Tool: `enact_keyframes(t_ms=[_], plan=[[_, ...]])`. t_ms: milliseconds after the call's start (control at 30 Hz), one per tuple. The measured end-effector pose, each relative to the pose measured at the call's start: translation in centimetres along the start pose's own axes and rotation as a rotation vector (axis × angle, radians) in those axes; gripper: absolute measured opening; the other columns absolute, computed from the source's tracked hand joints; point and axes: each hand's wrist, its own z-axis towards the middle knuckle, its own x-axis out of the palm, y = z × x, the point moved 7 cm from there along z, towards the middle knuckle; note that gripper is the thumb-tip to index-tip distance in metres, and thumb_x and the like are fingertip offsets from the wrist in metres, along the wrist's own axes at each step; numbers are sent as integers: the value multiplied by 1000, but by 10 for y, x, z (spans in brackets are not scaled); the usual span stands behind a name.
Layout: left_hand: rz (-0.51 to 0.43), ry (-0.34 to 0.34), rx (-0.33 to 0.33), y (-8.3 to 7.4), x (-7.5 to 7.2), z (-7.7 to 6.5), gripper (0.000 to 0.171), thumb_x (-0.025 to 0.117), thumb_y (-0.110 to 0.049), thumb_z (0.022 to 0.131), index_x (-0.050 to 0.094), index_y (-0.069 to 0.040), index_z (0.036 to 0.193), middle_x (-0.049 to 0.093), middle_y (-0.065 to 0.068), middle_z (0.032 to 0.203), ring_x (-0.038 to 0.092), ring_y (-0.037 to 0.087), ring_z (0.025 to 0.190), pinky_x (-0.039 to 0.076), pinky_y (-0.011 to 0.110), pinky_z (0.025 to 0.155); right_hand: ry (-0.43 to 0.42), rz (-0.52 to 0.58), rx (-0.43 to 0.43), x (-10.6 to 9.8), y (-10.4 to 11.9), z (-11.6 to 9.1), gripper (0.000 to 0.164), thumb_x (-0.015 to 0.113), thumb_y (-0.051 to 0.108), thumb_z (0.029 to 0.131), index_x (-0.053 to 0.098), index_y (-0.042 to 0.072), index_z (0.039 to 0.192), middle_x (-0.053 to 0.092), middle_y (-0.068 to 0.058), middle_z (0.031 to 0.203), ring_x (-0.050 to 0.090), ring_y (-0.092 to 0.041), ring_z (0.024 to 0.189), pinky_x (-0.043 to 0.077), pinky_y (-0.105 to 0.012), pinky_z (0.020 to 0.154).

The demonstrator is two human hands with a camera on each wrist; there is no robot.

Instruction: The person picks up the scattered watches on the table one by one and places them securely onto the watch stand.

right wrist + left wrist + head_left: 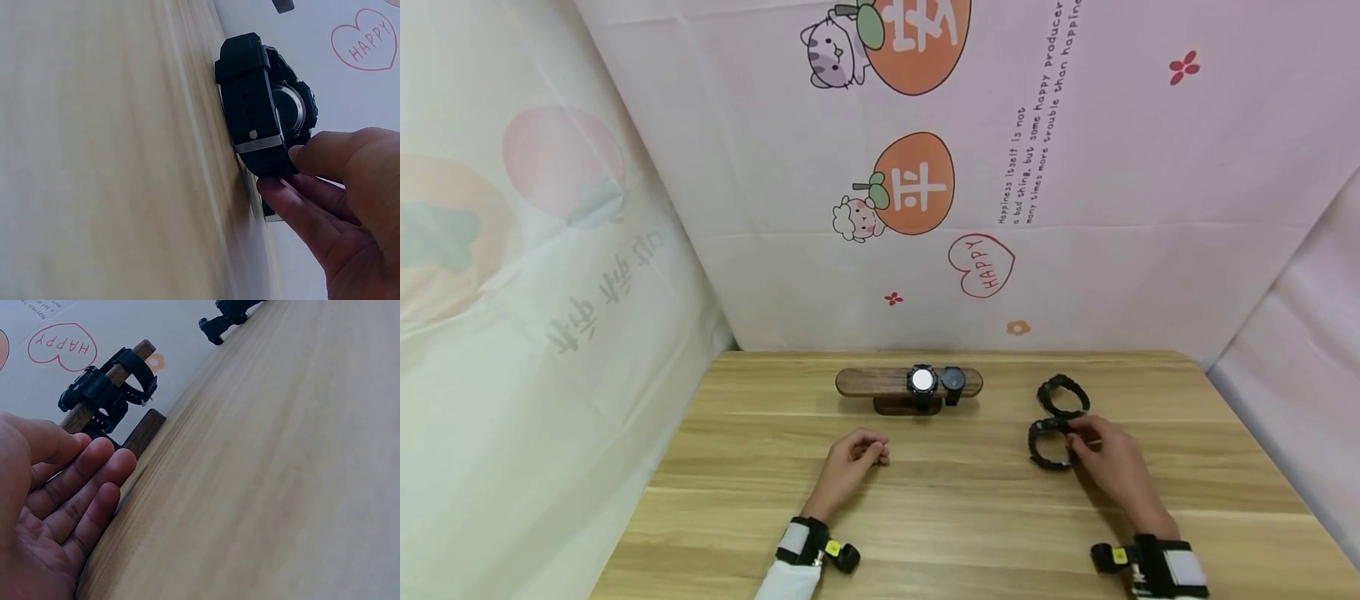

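My right hand pinches the strap of a black wristwatch between thumb and fingers, at the right of the table. In the right wrist view this watch shows its buckled strap and round metal case back. A second black watch lies just behind it. My left hand is near the table's middle, fingers loosely curled, holding nothing. Behind it stands a dark wooden watch stand, bearing a watch with a bright dial and a dark-faced watch on its right half.
The wooden table ends at a white printed cloth behind it. Another cloth hangs at the left side, and white fabric hangs at the right.
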Motion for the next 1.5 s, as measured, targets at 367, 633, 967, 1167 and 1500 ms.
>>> enact_keyframes(t_ms=[367,633,967,1167,1500], plan=[[15,-2,3,2,1,-2,20,64,-16,108,74,-2,118,76,18,107,78,24,97,64,26,89,8,15,-25,10,16,1,21,77,-5,91,74,0,112,76,-15,99,72,-32,89,64,-36,73],[32,-12,1,2,0,-3,18,65,-16,108,75,-4,117,77,17,106,78,25,96,64,26,89,50,12,-1,18,18,2,20,75,-2,94,74,1,114,76,-13,102,72,-29,93,63,-33,74],[37,-9,5,1,0,-3,20,64,-17,108,74,-3,118,77,16,106,78,24,97,64,27,89,99,22,15,25,23,3,19,74,0,96,74,1,115,76,-13,104,72,-27,95,63,-34,76],[30,1,18,0,0,-3,22,64,-18,108,74,-1,120,77,17,107,78,22,97,64,27,89,98,22,-7,27,29,3,18,75,0,95,74,1,113,76,-13,103,72,-27,93,63,-33,75],[47,-3,12,-5,4,0,23,65,-19,108,74,-1,119,78,15,106,78,27,98,63,26,89,86,29,-30,31,40,4,17,77,0,93,75,3,110,75,-12,102,72,-26,93,63,-31,74]])
